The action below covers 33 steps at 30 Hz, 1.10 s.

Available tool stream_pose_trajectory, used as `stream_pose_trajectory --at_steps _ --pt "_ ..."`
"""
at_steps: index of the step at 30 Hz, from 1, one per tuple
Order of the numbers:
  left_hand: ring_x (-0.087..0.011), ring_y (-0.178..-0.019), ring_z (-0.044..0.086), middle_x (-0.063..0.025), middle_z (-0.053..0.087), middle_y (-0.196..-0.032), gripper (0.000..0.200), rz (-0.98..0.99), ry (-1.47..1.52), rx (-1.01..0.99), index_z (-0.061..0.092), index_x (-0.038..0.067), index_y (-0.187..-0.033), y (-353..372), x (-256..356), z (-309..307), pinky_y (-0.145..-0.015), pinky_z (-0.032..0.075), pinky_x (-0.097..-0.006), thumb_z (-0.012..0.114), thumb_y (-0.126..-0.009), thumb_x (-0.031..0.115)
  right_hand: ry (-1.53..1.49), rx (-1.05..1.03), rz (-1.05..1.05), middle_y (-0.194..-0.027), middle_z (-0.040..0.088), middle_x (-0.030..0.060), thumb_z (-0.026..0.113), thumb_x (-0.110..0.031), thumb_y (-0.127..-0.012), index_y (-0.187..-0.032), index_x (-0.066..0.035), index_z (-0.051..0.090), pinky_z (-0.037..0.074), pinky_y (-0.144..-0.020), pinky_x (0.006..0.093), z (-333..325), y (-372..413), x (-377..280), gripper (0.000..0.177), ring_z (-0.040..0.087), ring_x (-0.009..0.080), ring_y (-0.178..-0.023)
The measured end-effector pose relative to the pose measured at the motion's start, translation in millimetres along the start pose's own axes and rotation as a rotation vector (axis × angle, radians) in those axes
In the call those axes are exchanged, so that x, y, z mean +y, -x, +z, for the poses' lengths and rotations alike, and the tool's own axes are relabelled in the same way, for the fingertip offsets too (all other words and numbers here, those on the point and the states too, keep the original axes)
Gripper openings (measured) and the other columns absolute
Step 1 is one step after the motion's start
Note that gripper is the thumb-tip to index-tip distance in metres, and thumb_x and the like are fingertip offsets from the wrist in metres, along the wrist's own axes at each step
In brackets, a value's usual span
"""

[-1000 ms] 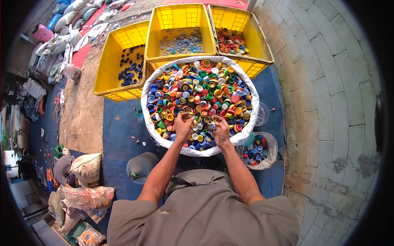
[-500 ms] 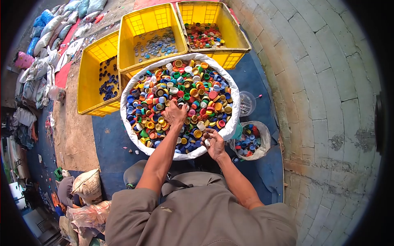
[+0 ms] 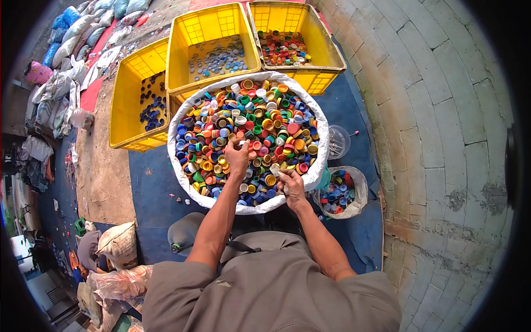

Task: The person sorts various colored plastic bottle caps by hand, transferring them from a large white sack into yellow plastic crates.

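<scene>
A wide white sack in front of me is heaped with mixed coloured bottle caps. My left hand rests on the heap near its middle, fingers pinched around a pale cap. At the sack's near rim, my right hand grips a small white cap between thumb and fingers. Both forearms reach out from my grey shirt.
Three yellow crates stand behind the sack: dark blue caps at left, light blue caps in the middle, mixed red and orange caps at right. A small bag of caps and a clear tub sit right. Brick wall at right.
My left hand drew back slightly on the heap. My right hand moved up from below the rim onto the sack's edge. The view shifted a little.
</scene>
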State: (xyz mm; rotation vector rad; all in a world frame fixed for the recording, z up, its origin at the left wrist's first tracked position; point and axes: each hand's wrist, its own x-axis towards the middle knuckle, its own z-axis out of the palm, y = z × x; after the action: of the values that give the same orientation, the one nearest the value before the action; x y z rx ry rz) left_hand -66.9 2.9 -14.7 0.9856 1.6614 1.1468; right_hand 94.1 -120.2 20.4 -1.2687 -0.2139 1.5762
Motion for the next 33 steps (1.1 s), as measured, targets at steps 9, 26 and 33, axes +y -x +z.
stream_pose_trajectory --at_steps 9,26,33 --pt "-0.0171 -0.071 0.055 -0.0052 0.055 -0.077 0.011 -0.669 1.099 -0.158 0.055 0.006 -0.083 47 -2 -75 -0.069 0.047 -0.0325 0.057 -0.08 0.016 1.178 -0.025 -0.674 -0.089 0.069 0.0132 0.07 -0.01 -0.074 -0.11 -0.003 0.058 0.053 -0.075 0.0357 33 -75 -12 0.039 0.068 0.0268 -0.085" --pt "-0.0029 -0.055 0.047 0.0011 0.059 -0.078 0.018 -0.461 0.552 -0.136 0.06 0.008 -0.096 82 4 -97 -0.048 0.037 -0.0174 0.067 -0.087 0.021 0.208 -0.059 0.009 -0.091 0.065 0.0059 0.062 -0.028 -0.088 -0.118 -0.01 0.05 0.043 -0.051 0.0216 89 -61 -3 0.036 0.053 0.0098 -0.055" --pt "-0.0273 -0.093 0.062 -0.0121 0.062 -0.101 0.049 0.454 -0.267 -0.132 0.058 0.007 -0.116 71 23 -88 -0.077 0.05 -0.0335 0.077 -0.071 0.015 -0.252 -0.262 0.262 -0.094 0.059 0.0031 0.064 -0.023 -0.087 -0.121 -0.008 0.046 0.037 -0.047 0.0218 89 -20 9 0.041 0.044 0.0064 -0.054"
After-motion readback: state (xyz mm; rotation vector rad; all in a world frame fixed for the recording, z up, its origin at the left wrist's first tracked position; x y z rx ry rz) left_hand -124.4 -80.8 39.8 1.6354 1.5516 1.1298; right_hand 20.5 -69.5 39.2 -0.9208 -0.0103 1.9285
